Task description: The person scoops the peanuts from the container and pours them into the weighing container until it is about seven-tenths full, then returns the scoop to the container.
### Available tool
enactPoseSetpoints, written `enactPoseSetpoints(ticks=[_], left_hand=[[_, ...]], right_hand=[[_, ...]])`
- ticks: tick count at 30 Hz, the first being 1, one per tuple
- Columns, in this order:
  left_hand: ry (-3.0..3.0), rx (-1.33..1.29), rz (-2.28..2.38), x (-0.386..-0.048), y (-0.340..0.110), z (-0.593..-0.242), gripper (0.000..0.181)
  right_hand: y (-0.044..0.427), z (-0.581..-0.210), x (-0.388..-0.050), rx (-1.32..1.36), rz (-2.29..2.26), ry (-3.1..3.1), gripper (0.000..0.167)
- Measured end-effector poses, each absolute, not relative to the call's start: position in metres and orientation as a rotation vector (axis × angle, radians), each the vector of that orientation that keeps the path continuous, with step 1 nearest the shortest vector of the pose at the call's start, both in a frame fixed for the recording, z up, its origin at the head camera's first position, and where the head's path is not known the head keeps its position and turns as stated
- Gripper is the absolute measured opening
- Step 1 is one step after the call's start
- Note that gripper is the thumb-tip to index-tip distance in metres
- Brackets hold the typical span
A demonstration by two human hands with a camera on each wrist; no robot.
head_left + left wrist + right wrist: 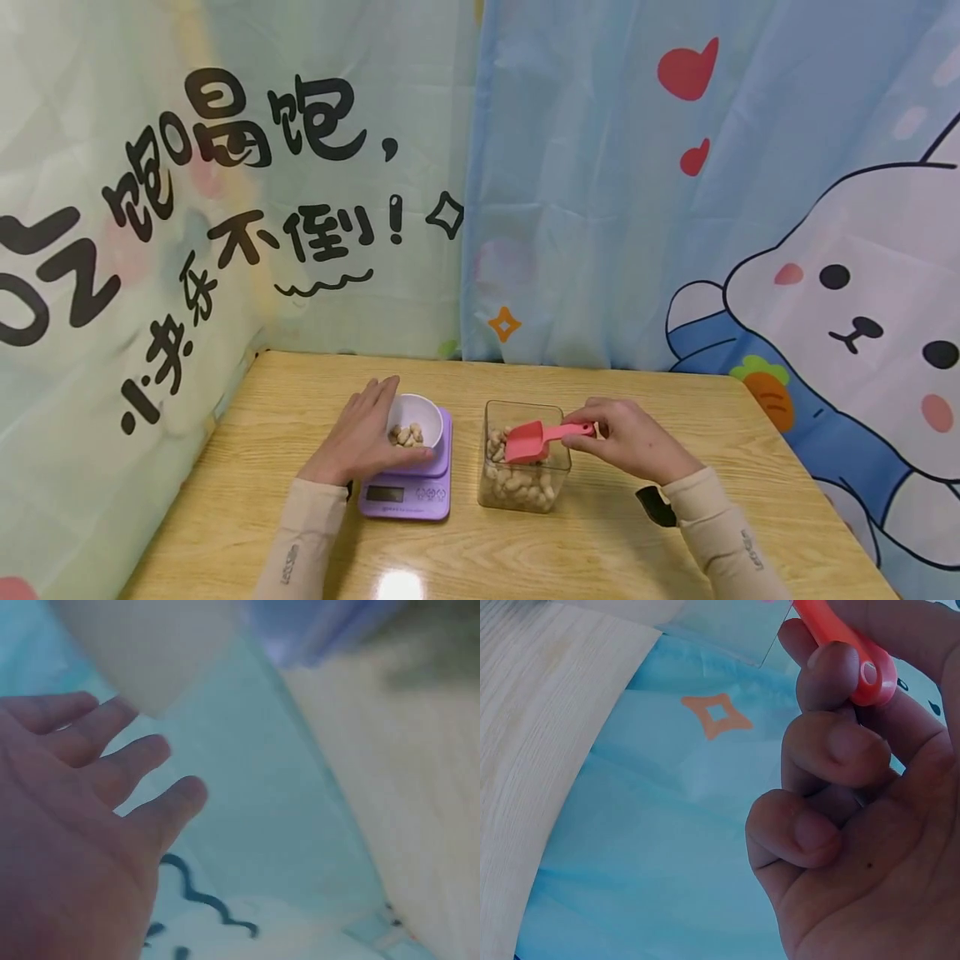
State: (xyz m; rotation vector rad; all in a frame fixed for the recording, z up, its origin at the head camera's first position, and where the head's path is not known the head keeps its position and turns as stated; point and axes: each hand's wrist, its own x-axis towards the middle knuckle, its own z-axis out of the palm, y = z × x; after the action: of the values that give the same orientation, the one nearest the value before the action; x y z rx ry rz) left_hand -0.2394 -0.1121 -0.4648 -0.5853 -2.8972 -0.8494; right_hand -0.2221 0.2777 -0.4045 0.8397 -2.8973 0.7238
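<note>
A white bowl (424,413) with several peanuts (407,435) in it stands on a purple kitchen scale (415,505). Beside the bowl is my left hand (363,437), its fingers and thumb spread around the near left side; in the left wrist view the fingers (142,761) are extended at the pale bowl (150,645). My right hand (637,437) pinches the handle of a pink scoop (527,442), whose head is over a clear square container (517,498) of peanuts. In the right wrist view the handle (840,637) lies between thumb and index finger, the other fingers curled.
The wooden table (600,558) carries the scale at left and the container just right of it. Printed curtains (585,208) hang along the table's back and left edges, and at the right. A dark band (657,506) is at the right wrist.
</note>
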Motion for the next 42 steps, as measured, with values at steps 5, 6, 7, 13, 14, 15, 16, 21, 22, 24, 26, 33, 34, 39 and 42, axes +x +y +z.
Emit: enactPoseSetpoints(ticks=[5, 6, 7, 13, 14, 15, 16, 21, 22, 24, 26, 33, 34, 39, 42], left_hand=[[-2.87, -0.729, -0.839, -0.243, -0.085, -0.447, 0.132], [-2.871, -0.77, -0.828, -0.243, -0.078, -0.444, 0.131], [-2.876, -0.813, -0.817, -0.242, -0.071, -0.441, 0.13], [-2.889, -1.013, -0.723, -0.24, -0.031, -0.438, 0.126], [-2.894, -1.028, -0.702, -0.24, -0.026, -0.439, 0.127], [-2.901, -1.042, -0.674, -0.241, -0.022, -0.44, 0.127], [-2.904, -1.055, -0.653, -0.241, -0.018, -0.442, 0.127], [-2.925, -1.076, -0.587, -0.245, -0.007, -0.446, 0.124], [-2.928, -1.079, -0.583, -0.245, -0.006, -0.446, 0.123], [-2.93, -1.084, -0.576, -0.246, -0.006, -0.445, 0.121], [-2.925, -1.093, -0.568, -0.246, -0.005, -0.444, 0.12], [-2.933, -1.101, -0.559, -0.246, -0.005, -0.442, 0.12], [-2.936, -1.1, -0.56, -0.247, -0.005, -0.442, 0.12], [-2.949, -1.098, -0.552, -0.247, -0.005, -0.442, 0.119], [-2.954, -1.097, -0.561, -0.247, -0.005, -0.442, 0.119]], right_hand=[[0.277, -0.402, -0.223, 0.834, 0.721, -2.889, 0.018], [0.277, -0.402, -0.224, 0.834, 0.722, -2.889, 0.018], [0.276, -0.402, -0.224, 0.833, 0.721, -2.89, 0.018], [0.275, -0.403, -0.223, 0.835, 0.709, -2.899, 0.014], [0.275, -0.404, -0.224, 0.84, 0.705, -2.9, 0.013], [0.274, -0.404, -0.224, 0.845, 0.699, -2.901, 0.013], [0.274, -0.404, -0.224, 0.853, 0.694, -2.901, 0.012], [0.275, -0.396, -0.225, 0.909, 0.626, -2.891, 0.016], [0.275, -0.393, -0.225, 0.93, 0.611, -2.888, 0.017], [0.276, -0.387, -0.225, 0.971, 0.579, -2.884, 0.018], [0.276, -0.381, -0.226, 1.022, 0.548, -2.883, 0.017], [0.269, -0.366, -0.23, 1.146, 0.436, -2.9, 0.008], [0.268, -0.365, -0.23, 1.152, 0.424, -2.903, 0.008], [0.264, -0.366, -0.232, 1.153, 0.387, -2.901, 0.007], [0.263, -0.369, -0.233, 1.145, 0.387, -2.888, 0.007]])
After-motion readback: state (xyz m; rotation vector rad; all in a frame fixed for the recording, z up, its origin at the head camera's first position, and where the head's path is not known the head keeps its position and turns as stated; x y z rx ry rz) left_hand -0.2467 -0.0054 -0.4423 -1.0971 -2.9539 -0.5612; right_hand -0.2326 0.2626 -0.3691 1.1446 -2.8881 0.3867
